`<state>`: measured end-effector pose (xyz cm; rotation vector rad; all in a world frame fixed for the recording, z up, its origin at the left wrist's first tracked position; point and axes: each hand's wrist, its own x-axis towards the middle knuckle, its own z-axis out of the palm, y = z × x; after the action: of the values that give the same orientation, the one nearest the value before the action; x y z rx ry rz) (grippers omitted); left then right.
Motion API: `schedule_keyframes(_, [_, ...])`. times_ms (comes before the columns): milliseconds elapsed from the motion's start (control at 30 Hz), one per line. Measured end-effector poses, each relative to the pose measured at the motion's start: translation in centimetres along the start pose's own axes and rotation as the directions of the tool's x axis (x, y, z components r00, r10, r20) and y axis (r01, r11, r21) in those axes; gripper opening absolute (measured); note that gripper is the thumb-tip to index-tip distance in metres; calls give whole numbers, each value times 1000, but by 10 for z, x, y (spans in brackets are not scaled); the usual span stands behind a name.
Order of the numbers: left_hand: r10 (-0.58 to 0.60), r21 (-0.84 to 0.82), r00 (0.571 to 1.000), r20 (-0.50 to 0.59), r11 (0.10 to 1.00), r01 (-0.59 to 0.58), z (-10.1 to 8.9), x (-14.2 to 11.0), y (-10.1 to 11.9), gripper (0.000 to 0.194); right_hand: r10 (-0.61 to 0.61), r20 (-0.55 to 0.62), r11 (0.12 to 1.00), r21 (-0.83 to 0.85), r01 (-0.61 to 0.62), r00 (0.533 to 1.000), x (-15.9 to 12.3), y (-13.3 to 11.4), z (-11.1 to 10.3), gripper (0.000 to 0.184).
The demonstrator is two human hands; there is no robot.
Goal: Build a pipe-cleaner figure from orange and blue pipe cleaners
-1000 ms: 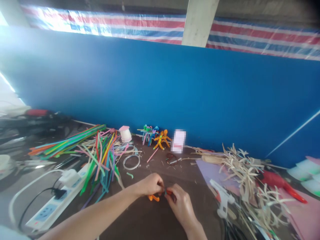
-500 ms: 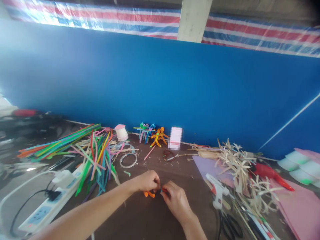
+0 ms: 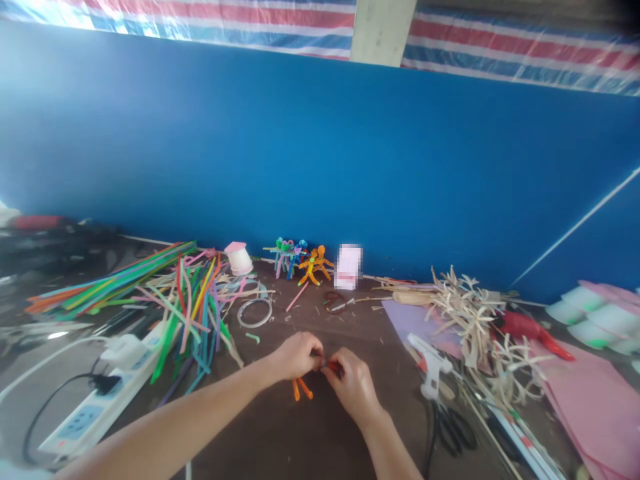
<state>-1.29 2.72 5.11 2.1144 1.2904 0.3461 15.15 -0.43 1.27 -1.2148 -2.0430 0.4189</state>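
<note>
My left hand [image 3: 299, 355] is closed in a pinch on an orange pipe-cleaner figure, whose two orange legs [image 3: 297, 391] stick out below the fingers. Close against it, my right hand [image 3: 355, 385] pinches an orange-red part at the same spot, its fingertips nearly meeting the left ones. A tiny bluish bit shows between the fingertips, too small to name. Most of the figure is hidden by the fingers. Beyond the hands stand finished-looking pipe-cleaner figures, orange ones [image 3: 315, 265] and blue-green ones [image 3: 287, 257], at the foot of the blue panel.
Left lie loose coloured pipe cleaners [image 3: 187, 300] and a power strip [image 3: 83, 417] with plugs. A clear tape ring [image 3: 255, 313], a white cup [image 3: 239, 260] and a bead bracelet [image 3: 336, 303] sit behind. Right are a glue gun [image 3: 430, 367], scissors [image 3: 457, 427], pale curled strips [image 3: 465, 307] and pink sheets [image 3: 595, 407].
The camera view has shifted slightly, so the scene sits higher and further left. Both hands stay together at the orange figure, whose legs now point more downward.
</note>
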Motion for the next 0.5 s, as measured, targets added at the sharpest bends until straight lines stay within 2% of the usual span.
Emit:
schedule_keyframes(267, [33,-98,999,14,995,-31,-2,0,1,20,32,-29,994,104,-29,999,1,0,-3,5])
schedule_keyframes(400, [27,-19,999,-19,999,-27,-4,-3,6,17,38,-33,993,114,-34,999,1,0,-3,6])
schedule_keyframes(500, [47,73,995,-83,996,-41,-3,-5,9,16,62,-32,990,129,-58,998,1,1,-3,6])
